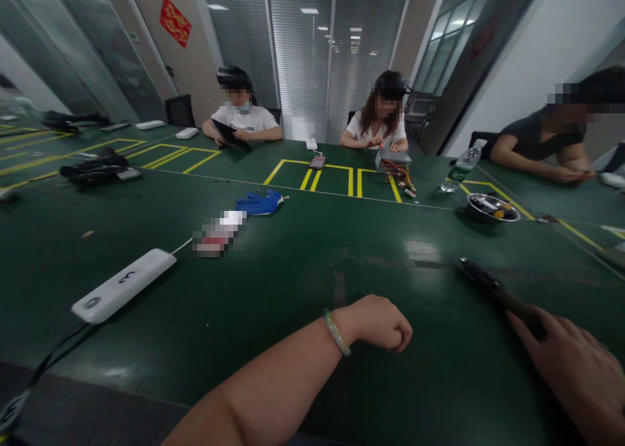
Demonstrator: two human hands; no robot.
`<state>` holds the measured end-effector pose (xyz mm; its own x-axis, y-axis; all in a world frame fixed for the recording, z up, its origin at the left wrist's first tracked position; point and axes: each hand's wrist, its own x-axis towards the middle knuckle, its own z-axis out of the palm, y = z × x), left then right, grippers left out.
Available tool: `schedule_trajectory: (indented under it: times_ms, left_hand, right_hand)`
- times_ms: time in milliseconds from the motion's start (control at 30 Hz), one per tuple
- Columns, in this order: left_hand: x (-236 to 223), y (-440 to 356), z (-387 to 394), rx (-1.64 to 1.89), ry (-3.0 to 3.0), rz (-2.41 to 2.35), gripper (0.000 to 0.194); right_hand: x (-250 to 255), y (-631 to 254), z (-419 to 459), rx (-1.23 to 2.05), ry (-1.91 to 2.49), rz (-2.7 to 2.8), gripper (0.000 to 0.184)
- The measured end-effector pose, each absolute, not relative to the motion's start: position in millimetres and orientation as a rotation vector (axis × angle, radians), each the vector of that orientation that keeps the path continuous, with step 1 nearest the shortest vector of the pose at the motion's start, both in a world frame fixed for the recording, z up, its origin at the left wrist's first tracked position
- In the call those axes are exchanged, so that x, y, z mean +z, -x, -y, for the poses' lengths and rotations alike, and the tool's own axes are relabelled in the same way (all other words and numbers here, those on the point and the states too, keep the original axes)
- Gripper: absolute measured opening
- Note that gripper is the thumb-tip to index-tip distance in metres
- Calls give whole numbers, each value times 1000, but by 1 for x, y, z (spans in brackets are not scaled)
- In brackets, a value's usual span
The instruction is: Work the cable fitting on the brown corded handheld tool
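My left hand (378, 322) rests on the green table (273, 283) curled into a loose fist, a pale green bangle on its wrist; nothing shows inside it. At the lower right, my right hand (576, 368) grips the handle of a long dark tool (493, 293), which looks like a screwdriver. The tool's tip points away to the upper left and lies low over the table top.
A white power strip (122, 284) lies at the left, a blue glove (258, 203) further back. A metal bowl (491, 208) with small parts and a water bottle (461, 167) stand at the right. Three other people sit at the far side and right, one working on a grey box with wires (395, 163).
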<state>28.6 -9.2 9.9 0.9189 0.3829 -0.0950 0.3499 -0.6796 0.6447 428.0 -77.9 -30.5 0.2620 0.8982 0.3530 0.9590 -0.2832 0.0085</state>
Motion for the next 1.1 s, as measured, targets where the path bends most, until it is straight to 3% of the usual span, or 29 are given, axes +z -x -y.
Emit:
schedule_trajectory:
  times_ms: [133,300,500,633,767,833,1000,1100]
  left_hand:
    - [12,-29,9,45,-2381,-522,22]
    - [6,-31,9,106,-2420,-495,20]
    - [-3,-29,7,200,-2346,-417,23]
    - [-4,-27,9,220,-2362,-389,24]
    - [0,-24,17,474,-2382,-384,18]
    - [4,-23,20,590,-2389,-444,25]
    - [19,-18,16,832,-2502,-809,27]
    - [21,-14,5,968,-2493,-1174,39]
  right_hand:
    - [-12,-326,51,-476,2192,2013,58]
    - [-6,-214,13,-270,1729,2329,44]
    - [-6,-136,-27,-104,1443,2476,40]
    - [-6,-132,-33,-87,1421,2483,48]
    - [0,-148,-27,-46,1276,2482,54]
    - [7,-161,-19,-49,1288,2425,52]
    - [20,-206,17,-164,1533,2260,47]
    - [15,-235,53,-248,1718,2155,50]
